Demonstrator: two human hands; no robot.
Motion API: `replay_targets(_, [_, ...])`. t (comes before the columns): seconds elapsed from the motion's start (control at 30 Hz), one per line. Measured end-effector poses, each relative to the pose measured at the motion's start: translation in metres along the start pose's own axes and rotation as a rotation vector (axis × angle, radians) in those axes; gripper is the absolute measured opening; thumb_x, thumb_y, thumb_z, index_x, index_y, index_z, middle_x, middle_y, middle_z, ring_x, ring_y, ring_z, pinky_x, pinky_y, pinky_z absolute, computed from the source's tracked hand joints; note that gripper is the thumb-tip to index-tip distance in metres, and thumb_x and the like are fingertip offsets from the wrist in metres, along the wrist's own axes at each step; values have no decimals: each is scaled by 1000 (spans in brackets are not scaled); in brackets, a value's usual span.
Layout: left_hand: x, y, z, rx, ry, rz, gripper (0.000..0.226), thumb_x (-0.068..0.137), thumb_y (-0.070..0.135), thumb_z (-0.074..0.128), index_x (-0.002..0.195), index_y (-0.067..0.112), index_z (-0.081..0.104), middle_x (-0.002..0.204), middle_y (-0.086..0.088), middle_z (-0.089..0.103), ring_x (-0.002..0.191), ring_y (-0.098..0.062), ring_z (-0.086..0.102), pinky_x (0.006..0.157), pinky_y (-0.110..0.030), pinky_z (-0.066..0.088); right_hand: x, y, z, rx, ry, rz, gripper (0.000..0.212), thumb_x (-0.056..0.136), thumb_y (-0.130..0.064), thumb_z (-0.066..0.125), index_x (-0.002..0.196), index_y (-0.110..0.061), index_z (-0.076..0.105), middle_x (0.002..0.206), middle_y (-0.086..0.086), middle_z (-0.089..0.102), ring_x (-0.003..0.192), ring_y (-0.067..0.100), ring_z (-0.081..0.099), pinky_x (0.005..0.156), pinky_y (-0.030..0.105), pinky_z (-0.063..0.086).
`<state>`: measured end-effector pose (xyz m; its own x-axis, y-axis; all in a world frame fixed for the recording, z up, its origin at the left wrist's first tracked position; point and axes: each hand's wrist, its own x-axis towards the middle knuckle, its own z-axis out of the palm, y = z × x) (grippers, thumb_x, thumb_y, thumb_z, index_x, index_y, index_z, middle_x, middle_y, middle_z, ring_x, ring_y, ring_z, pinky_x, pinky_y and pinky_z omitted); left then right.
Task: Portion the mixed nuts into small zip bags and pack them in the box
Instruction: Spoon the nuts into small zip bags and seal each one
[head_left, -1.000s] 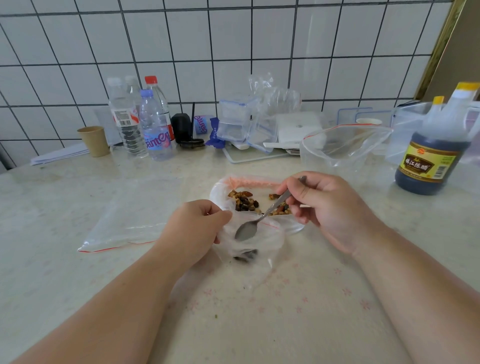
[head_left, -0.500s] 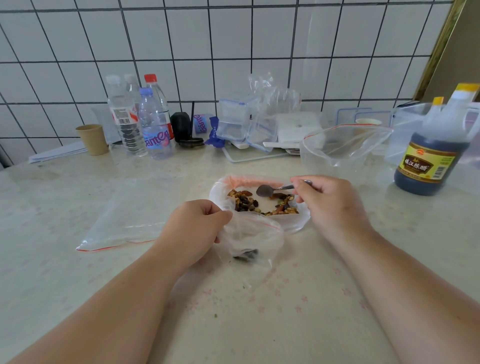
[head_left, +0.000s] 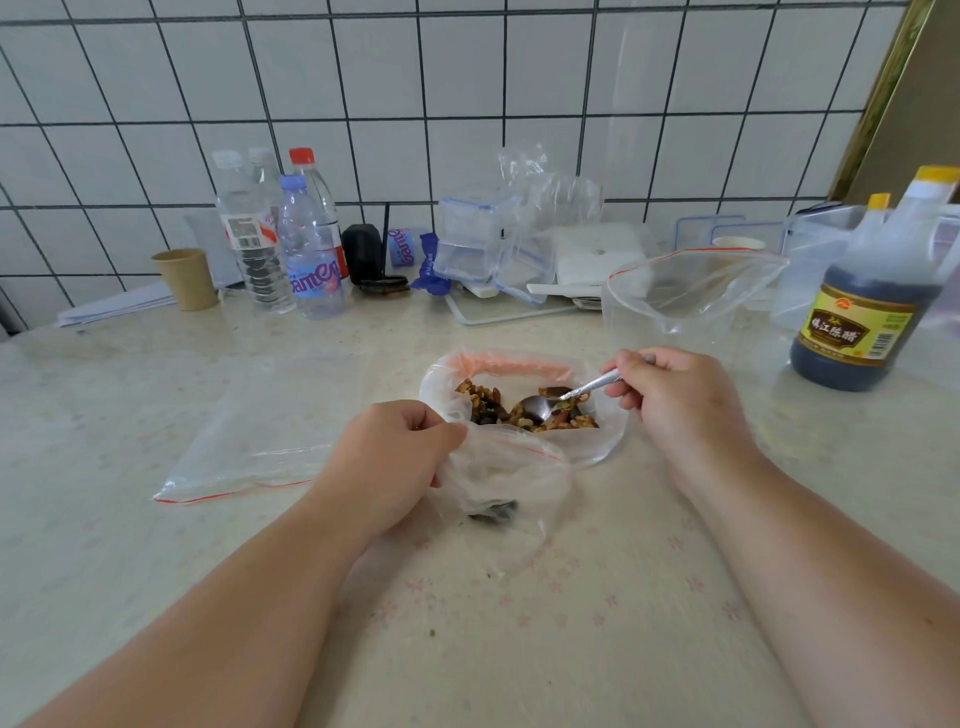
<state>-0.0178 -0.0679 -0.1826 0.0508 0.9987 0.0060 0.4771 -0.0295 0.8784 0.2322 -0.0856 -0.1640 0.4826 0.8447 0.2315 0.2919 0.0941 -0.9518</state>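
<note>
Step in hand: scooping. Small clear zip bag with red seal line holds few dark pieces; filling looks barely begun.

Left hand: fingers curled, pinching that bag's rim open.

Right hand: gripping metal spoon, bowl buried in mixed nuts inside rolled-down clear supply bag, just behind small bag.

Next move likely: lift loaded spoon level, carry to small bag mouth, tip.

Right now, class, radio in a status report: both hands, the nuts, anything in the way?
Left hand pinching small zip bag open. Right hand holding spoon, bowl in mixed nuts. Few pieces bagged. Nothing between the bags.
</note>
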Motion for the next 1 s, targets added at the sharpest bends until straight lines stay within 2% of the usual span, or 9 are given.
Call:
replay_targets(0.1, [0, 0, 1, 3, -2, 3, 23, 81, 44, 67, 76, 22, 70, 66, 4, 75, 63, -17, 64, 65, -32, 48, -1, 0, 1, 7, -27, 59, 24, 87, -23, 60, 70, -20, 75, 64, -6, 72, 53, 2, 56, 65, 30, 45])
replay_targets(0.27, [0, -1, 1, 21, 2, 15, 18, 83, 41, 70, 75, 25, 71, 61, 7, 72, 59, -15, 62, 63, -31, 48, -4, 0, 5, 14, -154, 100, 22, 86, -26, 60, 75, -33, 78, 69, -4, 73, 55, 4, 54, 58, 24, 43])
replay_targets(0.43, [1, -1, 1, 17, -4, 14, 20, 84, 42, 70, 74, 25, 70, 57, 8, 70, 55, -14, 57, 59, -30, 44, 4, 5, 6, 160, -135, 293, 24, 87, -14, 59, 69, -12, 75, 58, 0, 68, 47, 7, 49, 42, 19, 36])
replay_targets(0.57, [1, 0, 1, 7, -10, -2, 23, 85, 43, 70, 71, 25, 69, 51, 10, 64, 41, -8, 47, 49, -24, 36, 7, 5, 6, 290, -94, 415, 21, 87, -11, 57, 72, -11, 72, 55, 0, 64, 41, 5, 47, 38, 17, 36])
replay_targets(0.67, [1, 0, 0, -8, -15, -14, 24, 86, 42, 70, 70, 25, 69, 50, 9, 64, 40, -8, 45, 48, -23, 35, 6, 2, 5, 367, -69, 421, 22, 90, -10, 55, 74, -9, 70, 53, -1, 62, 40, 4, 47, 37, 15, 36])
replay_targets(0.83, [-2, 2, -1, -54, -16, -12, 27, 82, 45, 69, 70, 21, 69, 57, 6, 68, 52, -16, 52, 55, -28, 38, 0, -12, -1, 493, -102, 421, 23, 93, -10, 53, 77, -6, 69, 51, 1, 59, 42, 5, 46, 38, 15, 35])
replay_targets(1.0, [-3, 3, 0, -50, -11, -22, 29, 89, 40, 70, 62, 26, 69, 49, 9, 61, 40, -10, 42, 46, -21, 31, -8, -23, -3, 483, -204, 373, 25, 95, -11, 52, 75, -6, 67, 52, 1, 56, 42, 7, 43, 38, 16, 31])
